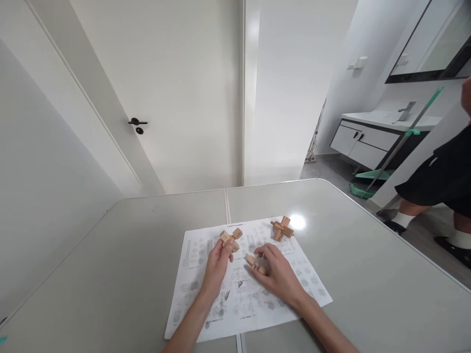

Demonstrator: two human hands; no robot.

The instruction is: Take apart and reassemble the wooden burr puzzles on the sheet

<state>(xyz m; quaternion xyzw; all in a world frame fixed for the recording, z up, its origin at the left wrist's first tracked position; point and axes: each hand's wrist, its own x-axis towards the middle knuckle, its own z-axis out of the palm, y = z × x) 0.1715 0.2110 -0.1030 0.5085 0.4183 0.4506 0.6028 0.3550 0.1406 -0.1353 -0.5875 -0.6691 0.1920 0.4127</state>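
Left hand (218, 263) is pinching the joined wooden blocks (237, 233), while the small notched piece (250, 260) is sitting just to their right, its long axis slanting toward the nearer right hand (278, 271), which is curving around it, though I am not seeing whether it is gripping.

Bright glare (298, 221) on the grey tabletop (368, 264)

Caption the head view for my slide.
Left hand holding light-brown wooden blocks over a white printed paper sheet, right hand around similar wood, brown wooden cross beyond.
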